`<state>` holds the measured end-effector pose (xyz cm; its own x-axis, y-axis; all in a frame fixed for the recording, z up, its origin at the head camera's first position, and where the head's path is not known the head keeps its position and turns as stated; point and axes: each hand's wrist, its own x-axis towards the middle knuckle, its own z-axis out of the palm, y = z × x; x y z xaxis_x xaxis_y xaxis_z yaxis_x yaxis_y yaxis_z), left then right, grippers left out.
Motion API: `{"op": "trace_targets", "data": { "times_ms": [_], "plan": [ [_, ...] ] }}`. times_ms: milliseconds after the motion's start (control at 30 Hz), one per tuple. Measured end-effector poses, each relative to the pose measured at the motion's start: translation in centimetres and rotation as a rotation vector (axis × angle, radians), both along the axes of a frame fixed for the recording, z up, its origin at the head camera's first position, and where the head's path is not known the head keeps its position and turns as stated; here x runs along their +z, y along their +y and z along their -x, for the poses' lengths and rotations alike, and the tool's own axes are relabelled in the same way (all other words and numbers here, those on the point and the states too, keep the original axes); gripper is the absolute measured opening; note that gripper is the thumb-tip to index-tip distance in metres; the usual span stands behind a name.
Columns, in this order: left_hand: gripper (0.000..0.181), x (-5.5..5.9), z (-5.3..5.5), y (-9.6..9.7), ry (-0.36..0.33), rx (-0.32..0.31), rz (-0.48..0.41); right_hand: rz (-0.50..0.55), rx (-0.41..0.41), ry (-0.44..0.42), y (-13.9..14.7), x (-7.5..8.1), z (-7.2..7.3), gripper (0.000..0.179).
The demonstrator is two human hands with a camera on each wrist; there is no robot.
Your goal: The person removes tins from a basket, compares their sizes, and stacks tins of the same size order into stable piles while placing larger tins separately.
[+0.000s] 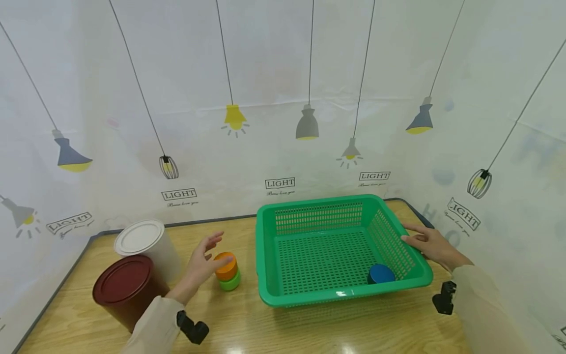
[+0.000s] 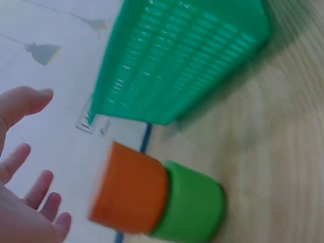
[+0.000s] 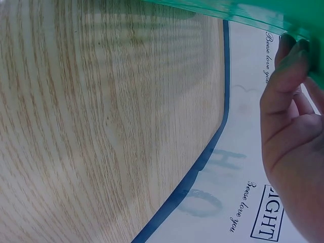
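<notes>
My left hand [image 1: 200, 268] hovers above and beside a small stack, its fingers spread and nothing held. The stack is an orange cylinder [image 1: 226, 268] sitting on a green cylinder [image 1: 230, 281]. In the left wrist view the fingers are apart from the orange cylinder [image 2: 132, 190]. A green perforated plastic basket [image 1: 305, 301] stands to the right of the stack. My right hand [image 1: 435, 248] grips its right rim, thumb on top; in the right wrist view the fingers curl at the basket edge [image 3: 243, 12]. Inside the basket, near the front right corner, is a blue cylinder [image 1: 381, 274].
At the table's left stand a dark brown canister [image 1: 126, 295] with a maroon lid and, behind it, a white canister [image 1: 148, 243]. The wooden table [image 1: 261, 327] has a dark edge. A white curtain [image 1: 274, 152] printed with lamps hangs behind it.
</notes>
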<state>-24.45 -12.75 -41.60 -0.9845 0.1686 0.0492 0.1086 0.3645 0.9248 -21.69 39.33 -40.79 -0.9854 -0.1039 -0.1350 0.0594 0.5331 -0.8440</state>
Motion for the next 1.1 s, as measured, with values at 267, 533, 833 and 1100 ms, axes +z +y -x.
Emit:
{"op": "trace_targets", "data": {
  "times_ms": [267,533,833,1100],
  "plan": [
    [0.054,4.0,0.7,3.3,0.272,-0.048,-0.141,0.011,-0.002,-0.005,0.0,-0.1,-0.1,0.067],
    [0.049,8.5,-0.4,8.5,0.358,-0.181,-0.207,-0.017,0.004,0.009,0.0,0.1,-0.1,0.067],
    [0.048,8.1,0.9,14.1,0.501,-0.359,-0.115,-0.042,0.016,0.029,0.1,0.4,-0.1,0.065],
    [0.044,8.3,0.5,17.7,0.451,-0.467,0.052,-0.055,0.027,0.030,-0.2,0.4,-0.1,0.065]
  ]
}}
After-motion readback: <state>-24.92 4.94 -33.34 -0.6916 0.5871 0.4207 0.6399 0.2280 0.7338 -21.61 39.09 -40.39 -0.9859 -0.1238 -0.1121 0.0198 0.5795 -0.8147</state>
